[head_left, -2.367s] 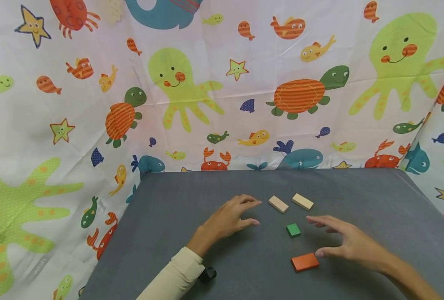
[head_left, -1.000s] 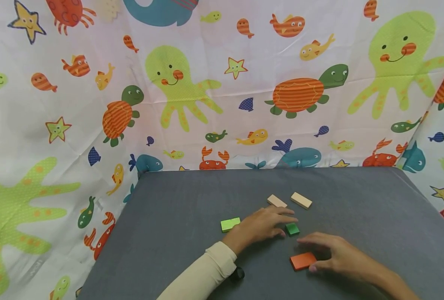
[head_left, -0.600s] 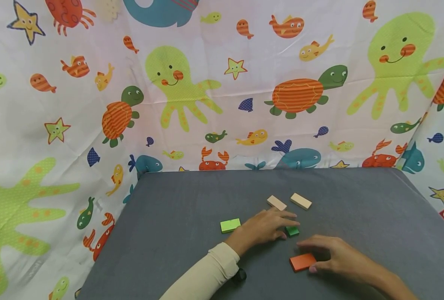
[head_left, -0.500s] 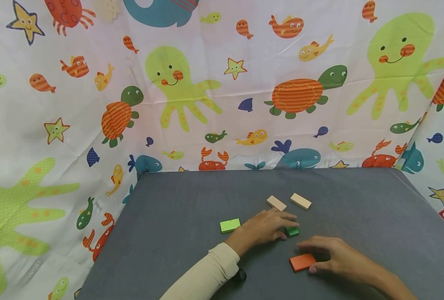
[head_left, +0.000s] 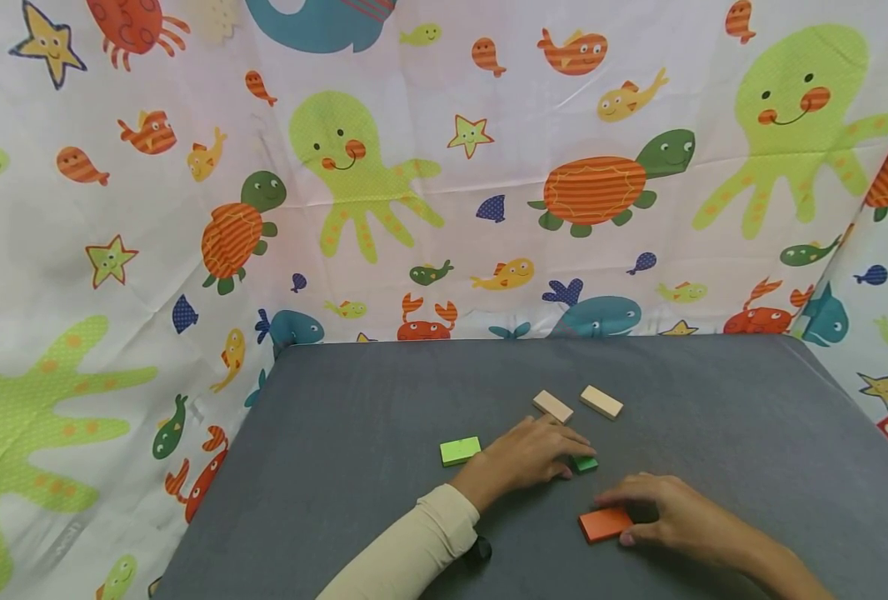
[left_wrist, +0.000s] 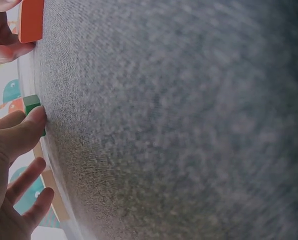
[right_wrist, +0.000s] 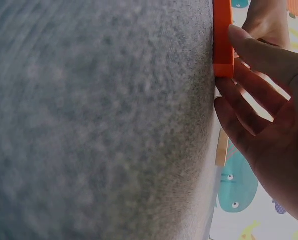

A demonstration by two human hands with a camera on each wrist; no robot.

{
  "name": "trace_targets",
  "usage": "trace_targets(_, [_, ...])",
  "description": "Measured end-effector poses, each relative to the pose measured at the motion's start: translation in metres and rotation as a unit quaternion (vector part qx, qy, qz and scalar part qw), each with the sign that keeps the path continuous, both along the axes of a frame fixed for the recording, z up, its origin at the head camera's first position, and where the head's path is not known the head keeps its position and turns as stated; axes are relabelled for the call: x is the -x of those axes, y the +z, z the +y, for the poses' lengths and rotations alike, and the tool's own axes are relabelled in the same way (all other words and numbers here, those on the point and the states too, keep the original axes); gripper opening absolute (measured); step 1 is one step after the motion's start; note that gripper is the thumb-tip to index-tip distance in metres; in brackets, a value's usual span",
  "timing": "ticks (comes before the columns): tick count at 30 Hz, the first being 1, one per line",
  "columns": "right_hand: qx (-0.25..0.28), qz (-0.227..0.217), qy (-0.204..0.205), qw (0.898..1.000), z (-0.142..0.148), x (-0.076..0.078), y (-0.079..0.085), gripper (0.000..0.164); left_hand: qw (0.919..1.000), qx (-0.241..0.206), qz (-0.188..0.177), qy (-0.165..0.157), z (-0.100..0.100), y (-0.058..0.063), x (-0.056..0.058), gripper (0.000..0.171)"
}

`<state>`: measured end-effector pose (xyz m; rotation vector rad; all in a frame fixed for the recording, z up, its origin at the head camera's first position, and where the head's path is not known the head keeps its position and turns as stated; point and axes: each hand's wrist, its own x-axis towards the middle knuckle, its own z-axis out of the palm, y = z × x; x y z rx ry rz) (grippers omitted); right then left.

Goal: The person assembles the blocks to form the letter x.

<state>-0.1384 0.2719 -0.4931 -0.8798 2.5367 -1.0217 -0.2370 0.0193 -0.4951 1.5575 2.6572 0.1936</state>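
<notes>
My left hand [head_left: 525,454] pinches the small green block [head_left: 585,463] between thumb and index finger; the left wrist view shows the thumb on the face of the green block [left_wrist: 31,103]. To the right, my right hand [head_left: 669,512] holds the flat orange block [head_left: 604,525] at its right end. In the right wrist view the thumb lies on the near side of the orange block [right_wrist: 223,45], with fingers behind it. Both blocks look to be on the table. My left hand partly covers the green block.
Two plain wooden blocks, a left one [head_left: 552,406] and a right one [head_left: 601,402], lie just beyond my left hand. A lime-green block [head_left: 460,452] sits left of that hand. Grey cloth covers the table [head_left: 354,400]; a printed sea-animal curtain [head_left: 414,225] hangs behind.
My left hand has moved right from beside the lime-green block to the green block and taken hold of it. My right hand has come down and left onto the orange block.
</notes>
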Motion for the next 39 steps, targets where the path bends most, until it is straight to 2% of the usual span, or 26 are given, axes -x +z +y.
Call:
trace_targets(8, [-0.003, -0.002, 0.007, 1.000, -0.0005, 0.0014, -0.0010, 0.040, 0.9999, -0.004, 0.010, -0.005, 0.0014, -0.0005, 0.0013, 0.044])
trace_targets(15, [0.009, 0.032, 0.021, 0.999, -0.0014, 0.0020, -0.0035, 0.038, 0.9998, -0.019, 0.002, 0.003, 0.0020, -0.0010, 0.0004, 0.038])
trace_targets(25, [0.006, 0.011, 0.011, 1.000, -0.0021, 0.0016, -0.0021, 0.038, 0.9997, -0.025, -0.001, 0.008, 0.0018, -0.0009, 0.0004, 0.036])
trace_targets(31, [-0.016, -0.001, 0.004, 1.000, -0.0013, 0.0015, -0.0006, 0.036, 0.9996, -0.027, -0.003, 0.010, 0.0012, -0.0013, 0.0003, 0.037])
trace_targets(39, [-0.027, 0.006, -0.007, 1.000, 0.0005, 0.0004, -0.0002, 0.035, 0.9998, -0.013, 0.011, 0.006, 0.0016, -0.0026, 0.0009, 0.037])
